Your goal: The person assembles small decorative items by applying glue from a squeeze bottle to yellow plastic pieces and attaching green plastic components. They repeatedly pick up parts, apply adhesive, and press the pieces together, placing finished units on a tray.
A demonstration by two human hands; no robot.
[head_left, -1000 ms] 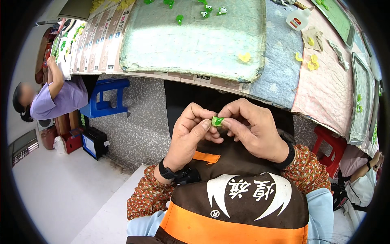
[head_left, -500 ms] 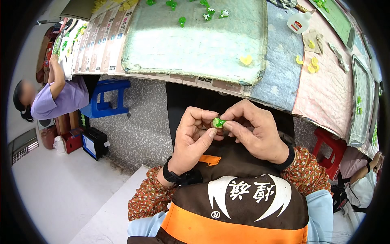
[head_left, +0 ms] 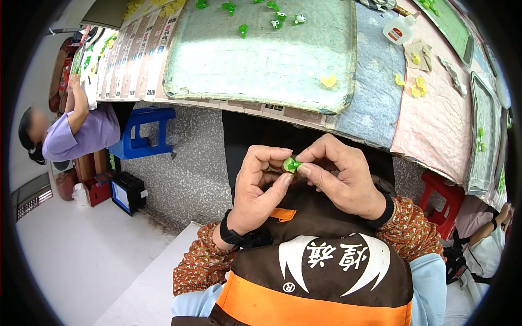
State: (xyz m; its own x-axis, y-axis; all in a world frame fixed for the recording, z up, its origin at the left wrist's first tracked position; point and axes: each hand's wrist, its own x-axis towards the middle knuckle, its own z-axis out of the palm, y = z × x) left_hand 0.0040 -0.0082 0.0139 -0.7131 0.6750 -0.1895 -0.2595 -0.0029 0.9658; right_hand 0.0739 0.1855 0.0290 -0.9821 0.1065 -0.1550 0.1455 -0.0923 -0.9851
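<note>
As the head view looks down over a brown apron, the left hand and right hand pinch a small green piece between them, their fingers bent nearly together around it. Ahead, the surface carries a pale green tray with small green figures on it. A white bottle is right of the tray.

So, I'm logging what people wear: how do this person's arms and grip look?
The left grip and right grip are gloveless. Patterned sleeves, reddish-orange with small pale marks, cover the forearms. A black watch-like strap circles the left wrist, a black band the right. Light blue fabric shows farther up.
</note>
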